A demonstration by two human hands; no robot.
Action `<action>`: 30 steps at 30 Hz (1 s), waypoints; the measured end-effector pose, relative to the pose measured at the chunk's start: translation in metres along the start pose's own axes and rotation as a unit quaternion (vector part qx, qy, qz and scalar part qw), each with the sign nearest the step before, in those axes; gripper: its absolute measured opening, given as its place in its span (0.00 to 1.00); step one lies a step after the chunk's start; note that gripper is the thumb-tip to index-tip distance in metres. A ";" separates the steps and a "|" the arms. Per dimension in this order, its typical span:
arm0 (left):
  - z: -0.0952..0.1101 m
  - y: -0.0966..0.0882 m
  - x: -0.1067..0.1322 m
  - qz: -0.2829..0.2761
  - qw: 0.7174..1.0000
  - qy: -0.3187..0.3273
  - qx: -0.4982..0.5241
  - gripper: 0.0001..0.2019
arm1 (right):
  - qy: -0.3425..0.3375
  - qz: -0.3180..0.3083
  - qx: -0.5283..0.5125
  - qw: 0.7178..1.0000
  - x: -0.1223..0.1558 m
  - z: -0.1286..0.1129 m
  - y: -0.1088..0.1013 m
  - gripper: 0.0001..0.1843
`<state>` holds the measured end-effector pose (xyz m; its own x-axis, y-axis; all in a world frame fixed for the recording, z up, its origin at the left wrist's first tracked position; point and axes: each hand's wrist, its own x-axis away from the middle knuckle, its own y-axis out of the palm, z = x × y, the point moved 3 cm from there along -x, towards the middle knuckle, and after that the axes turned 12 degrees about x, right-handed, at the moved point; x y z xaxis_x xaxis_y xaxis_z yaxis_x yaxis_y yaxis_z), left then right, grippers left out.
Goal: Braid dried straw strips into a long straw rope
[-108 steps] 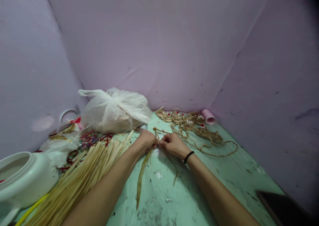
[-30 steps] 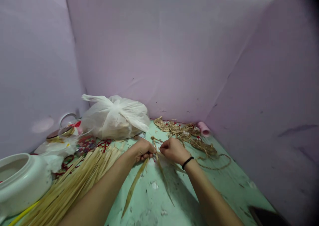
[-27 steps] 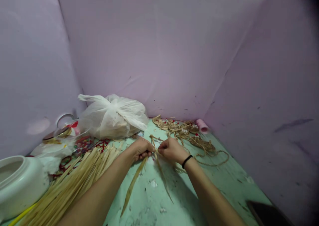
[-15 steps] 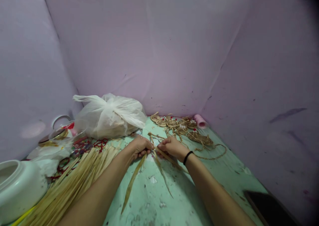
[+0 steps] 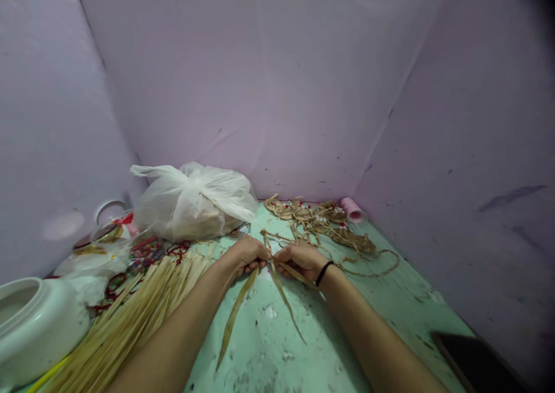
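My left hand (image 5: 248, 255) pinches a dried plant-fibre strip (image 5: 234, 322), whose loose end hangs toward me over the tabletop. Facing it, my right hand (image 5: 302, 259) has its fingers closed on another strip (image 5: 299, 275) that trails under the palm. A third strip (image 5: 286, 299) hangs free between the hands. All of them meet at the near end of a thin braided cord (image 5: 266, 240), right at my fingertips. The cord bends at the top and runs right, behind my right hand. My fingertips almost touch each other, partly hiding the crossing.
Left of my arm lies a bundle of loose strips (image 5: 143, 306), beside a white pot (image 5: 41, 329). A tied plastic bag (image 5: 195, 202) stands at the back. Braided pieces with red and white beads (image 5: 303, 212), a pink thread spool (image 5: 352, 210) and a dark flat object (image 5: 472, 361) are rightward.
My two hands have drawn slightly closer together at the crossing. The whole view has shifted a little, so things appear slightly farther right. The same strips stay in my fingers.
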<state>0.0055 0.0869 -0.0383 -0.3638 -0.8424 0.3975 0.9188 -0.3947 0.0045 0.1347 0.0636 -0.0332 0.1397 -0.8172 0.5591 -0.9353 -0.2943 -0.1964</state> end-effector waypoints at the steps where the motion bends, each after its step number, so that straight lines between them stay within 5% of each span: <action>1: 0.000 0.001 0.000 0.002 1.000 -0.001 -0.003 0.04 | -0.007 0.015 0.019 1.000 0.000 0.000 0.000 0.08; 10: 0.012 0.008 0.014 0.067 0.996 -0.031 -0.058 0.06 | -0.097 0.150 0.194 0.965 -0.002 -0.007 0.003 0.08; 16: 0.016 0.006 0.018 0.076 0.994 -0.051 -0.067 0.06 | -0.079 0.087 0.120 0.986 0.009 -0.013 0.009 0.06; 23: 0.004 0.001 0.004 0.007 0.999 -0.024 0.046 0.04 | -0.092 0.122 0.063 0.986 0.010 -0.015 0.005 0.06; 30: 0.006 0.003 0.004 -0.042 0.993 0.013 0.113 0.03 | -0.074 -0.014 -0.091 0.993 0.013 -0.014 0.016 0.08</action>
<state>0.0076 0.0844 -0.0316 -0.4409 -0.8206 0.3635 0.8953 -0.3733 0.2432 0.1174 0.0552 -0.0179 0.1996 -0.8777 0.4356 -0.9718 -0.2343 -0.0267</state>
